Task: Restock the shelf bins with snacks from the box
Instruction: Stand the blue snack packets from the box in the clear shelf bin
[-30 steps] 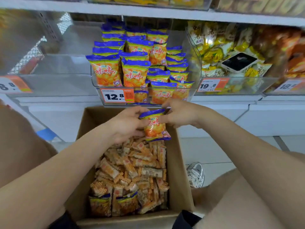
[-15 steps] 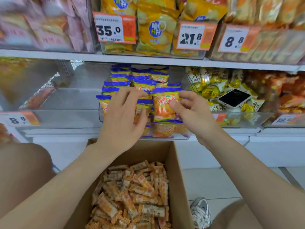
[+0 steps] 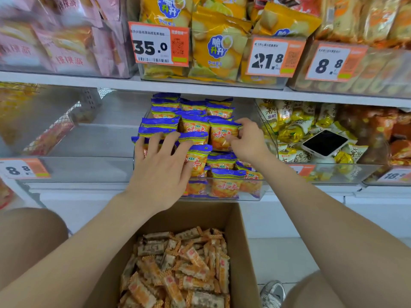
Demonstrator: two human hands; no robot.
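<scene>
Packet: an orange snack packet (image 3: 222, 136) with a blue top band stands upright among others of its kind, right of middle in the bin's pile.
Right hand: the right hand (image 3: 249, 144) pinches that packet, with the thumb on its lower front and curled fingers over its upper right corner.
Left hand: the left hand (image 3: 160, 174) lies flat with straight, spread fingers, pressing on the packets at the front left of the pile and holding nothing.
Bin: a clear bin (image 3: 222, 198) on the lower shelf is filled with matching packets (image 3: 193, 127) in tiers that rise toward the back.
Box: an open cardboard box (image 3: 246, 252) sits just below the bin, between the person's knees, and holds loose wrapped bars (image 3: 184, 267).
Right neighbour: the next bin holds yellow and white packets (image 3: 287, 121), and a phone (image 3: 324, 143) lies face up on top of them.
Left neighbour: another clear bin carries a price tag (image 3: 22, 168) reading 8.8.
Upper shelf: yellow bags (image 3: 218, 47) stand behind tags reading 35.0 (image 3: 159, 46) and 21.8 (image 3: 274, 56).
Floor: a shoe (image 3: 272, 293) shows beside the box's right wall.
</scene>
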